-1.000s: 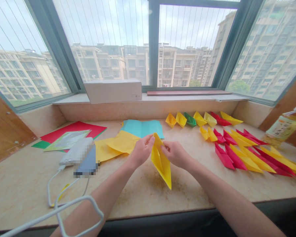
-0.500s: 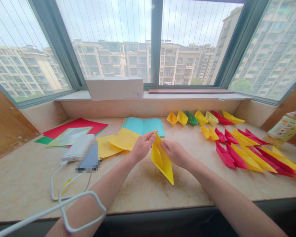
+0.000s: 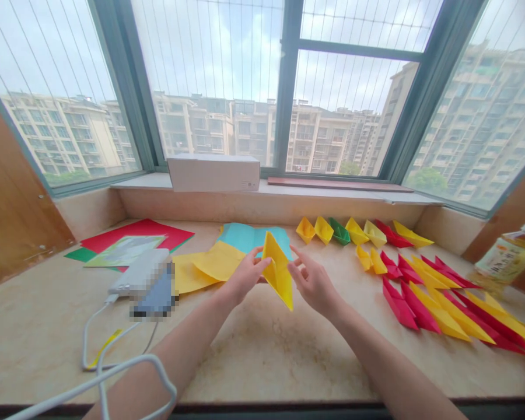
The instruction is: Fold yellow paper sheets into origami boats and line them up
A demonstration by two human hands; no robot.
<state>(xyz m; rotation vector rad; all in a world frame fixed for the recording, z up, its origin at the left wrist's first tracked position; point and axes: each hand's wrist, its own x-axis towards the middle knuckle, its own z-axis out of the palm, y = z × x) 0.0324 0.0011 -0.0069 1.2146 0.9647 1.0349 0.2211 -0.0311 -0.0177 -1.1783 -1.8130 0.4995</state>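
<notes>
A folded yellow paper piece [image 3: 278, 270], long and pointed, is held upright over the stone sill between both hands. My left hand [image 3: 245, 275] pinches its left side with thumb and fingers. My right hand [image 3: 311, 282] is just right of the paper, fingers spread and loose, its fingertips close to the paper's edge; whether they touch it I cannot tell. Behind the hands lie flat yellow sheets [image 3: 201, 268] and a teal sheet [image 3: 249, 236].
Rows of finished red, yellow and green paper boats [image 3: 437, 291] fill the right side. Red and green sheets [image 3: 135, 236] lie at the left beside a white power bank [image 3: 137, 271] with cable. A white box [image 3: 213, 172] stands on the ledge; a bottle [image 3: 507, 254] at far right.
The yellow piece has been raised and tipped more upright. My right hand has opened and eased off the paper. The camera has tilted upward.
</notes>
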